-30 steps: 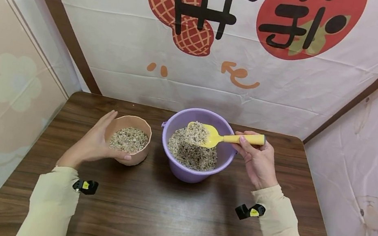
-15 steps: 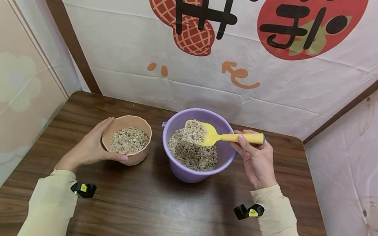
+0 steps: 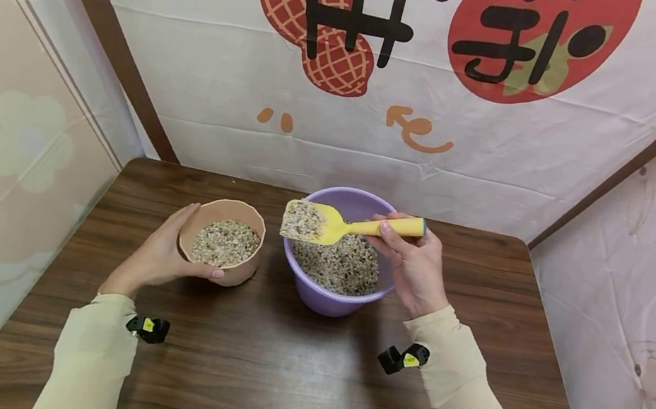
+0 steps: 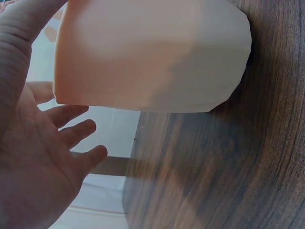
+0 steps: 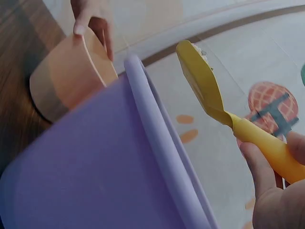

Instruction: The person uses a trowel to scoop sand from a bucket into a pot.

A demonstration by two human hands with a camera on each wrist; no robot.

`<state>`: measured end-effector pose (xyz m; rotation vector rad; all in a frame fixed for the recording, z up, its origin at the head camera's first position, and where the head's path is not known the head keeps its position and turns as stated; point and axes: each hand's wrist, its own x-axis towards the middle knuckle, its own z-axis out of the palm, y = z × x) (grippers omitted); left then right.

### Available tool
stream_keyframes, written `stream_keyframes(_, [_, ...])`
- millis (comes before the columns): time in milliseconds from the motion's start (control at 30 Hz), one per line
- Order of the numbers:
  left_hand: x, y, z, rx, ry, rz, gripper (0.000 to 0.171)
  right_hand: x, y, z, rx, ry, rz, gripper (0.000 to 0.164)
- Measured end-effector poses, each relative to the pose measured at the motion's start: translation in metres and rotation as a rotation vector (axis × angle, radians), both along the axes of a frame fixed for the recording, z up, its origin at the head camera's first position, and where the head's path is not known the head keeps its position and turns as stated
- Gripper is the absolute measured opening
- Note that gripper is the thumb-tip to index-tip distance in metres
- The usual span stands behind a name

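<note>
My right hand (image 3: 415, 265) grips the yellow handle of a small shovel (image 3: 334, 223) in the head view. Its blade, heaped with pale gravel (image 3: 302, 220), is level above the left rim of a purple bucket (image 3: 322, 300). More mixed gravel (image 3: 344, 268) lies inside the bucket. To the left, a peach faceted pot (image 3: 236, 276) stands on the table, partly filled with similar gravel (image 3: 225, 242). My left hand (image 3: 155, 256) holds this pot from the left, thumb along its near side and fingers at the far side. The left wrist view shows the pot's wall (image 4: 152, 57) close up.
A dark wood-grain table (image 3: 249, 378) carries both containers, with a narrow gap between them. Behind it hangs a white printed cloth (image 3: 205, 85), and pale panels flank both sides. Each sleeve bears a black wrist camera, such as the left one (image 3: 149, 328).
My right hand has carried the loaded shovel leftward, from over the bucket's middle to its left rim. The left hand's fingers have come closer in around the pot, which stays in place.
</note>
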<state>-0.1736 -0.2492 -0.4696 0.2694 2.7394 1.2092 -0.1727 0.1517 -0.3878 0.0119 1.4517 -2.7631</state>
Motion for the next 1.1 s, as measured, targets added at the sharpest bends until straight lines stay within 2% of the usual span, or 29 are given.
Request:
stream_keyframes(433, [0.001, -0.001, -0.001, -0.014, -0.027, 0.016, 0.137, -0.016, -0.059, 0.005, 0.105, -0.003, 0.029, 0.015])
stream_keyframes(600, [0.0, -0.002, -0.003, -0.011, -0.036, 0.019, 0.138, -0.02, -0.076, 0.003, 0.163, -0.002, 0.048, 0.021])
stream_keyframes(800, [0.0, -0.002, -0.004, -0.002, -0.037, 0.017, 0.137, -0.024, -0.087, -0.002, 0.276, 0.02, 0.055, 0.03])
stream_keyframes(1100, [0.001, -0.001, -0.002, 0.023, -0.029, 0.018, 0.136, -0.024, -0.089, -0.002, 0.377, 0.053, 0.055, 0.031])
